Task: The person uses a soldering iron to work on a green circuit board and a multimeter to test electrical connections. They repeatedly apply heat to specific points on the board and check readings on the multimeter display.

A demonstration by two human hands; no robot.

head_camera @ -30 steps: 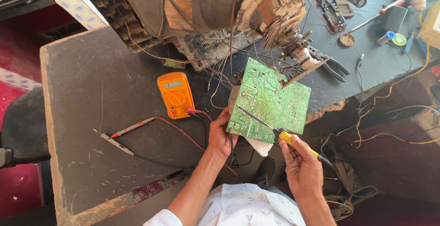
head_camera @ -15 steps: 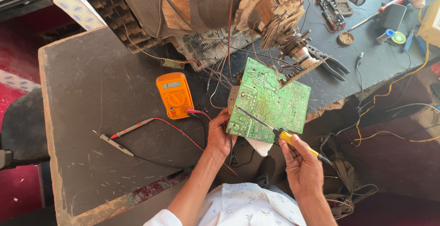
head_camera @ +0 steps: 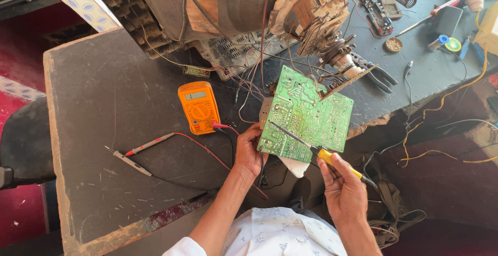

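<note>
Left hand (head_camera: 250,149) grips green circuit board (head_camera: 311,113); right hand (head_camera: 342,188) holds soldering iron (head_camera: 316,149) against it.

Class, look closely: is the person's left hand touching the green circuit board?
Touching. The head view shows the left hand gripping the lower left edge of the green circuit board, fingers wrapped on it.

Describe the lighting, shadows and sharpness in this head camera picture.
Head view: bright daylight, strongest on the table at upper right; the green circuit board, left hand and right hand with the soldering iron are sharp; soft shadows; the floor below the table edge lies darker; straight edges bow slightly toward the corners.
</note>
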